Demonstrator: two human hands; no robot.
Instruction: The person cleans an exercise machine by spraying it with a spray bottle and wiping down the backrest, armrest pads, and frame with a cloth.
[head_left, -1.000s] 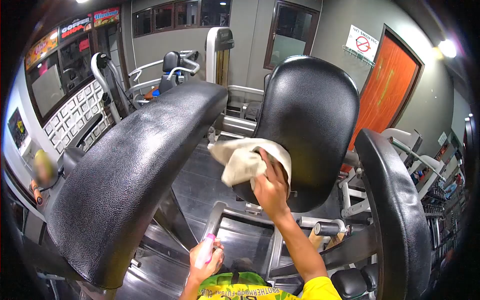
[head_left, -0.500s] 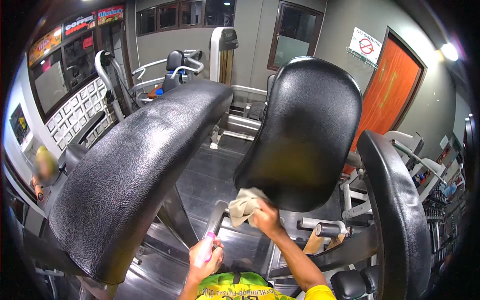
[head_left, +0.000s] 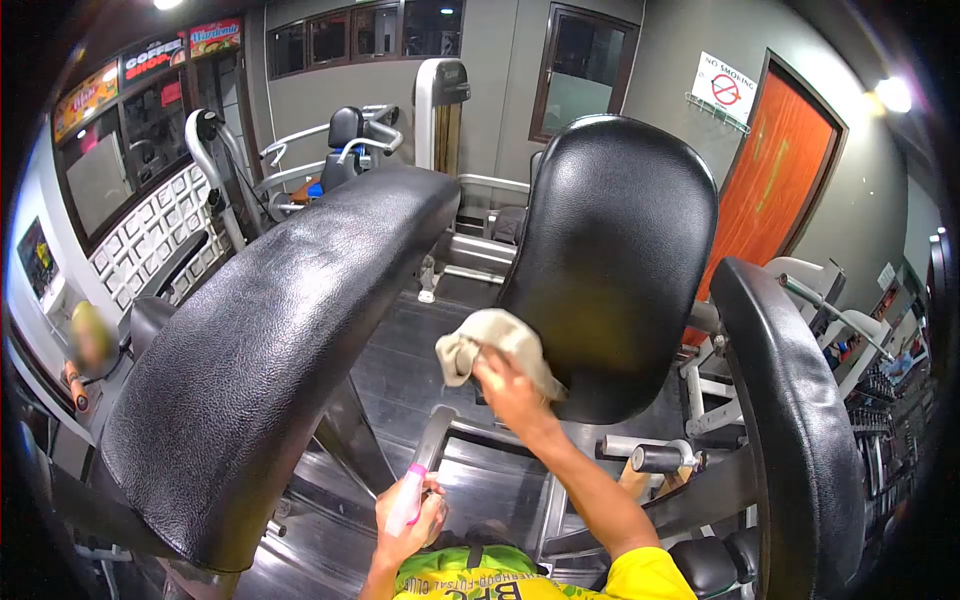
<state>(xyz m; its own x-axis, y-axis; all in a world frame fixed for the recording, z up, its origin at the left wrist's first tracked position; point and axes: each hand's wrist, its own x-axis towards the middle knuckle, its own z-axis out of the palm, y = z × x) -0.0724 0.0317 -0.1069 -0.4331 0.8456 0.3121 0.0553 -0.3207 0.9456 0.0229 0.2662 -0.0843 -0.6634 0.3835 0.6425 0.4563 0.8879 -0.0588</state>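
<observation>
A beige cloth (head_left: 500, 340) is in my right hand (head_left: 512, 388), whose fingers press it against the lower left edge of a black padded backrest (head_left: 620, 240). The cloth's left end bunches up and its right part drapes over the pad's edge. Lower down, close to my body, my left hand (head_left: 412, 515) is wrapped round a bottle with a pink top and a pale, see-through body (head_left: 405, 498). The backrest's surface is smooth, with a dull yellowish reflection low on it.
A long black pad (head_left: 270, 350) fills the left side, and another black pad (head_left: 790, 400) stands at right. A grey metal frame (head_left: 435, 440) runs below the backrest. Gym machines (head_left: 345, 150) stand behind. At far left is a person (head_left: 92, 345). An orange door (head_left: 775, 170) is at back right.
My right hand has moved up and slightly left with the cloth, which is now spread wider along the backrest's edge. My left hand stays nearly in place with the bottle.
</observation>
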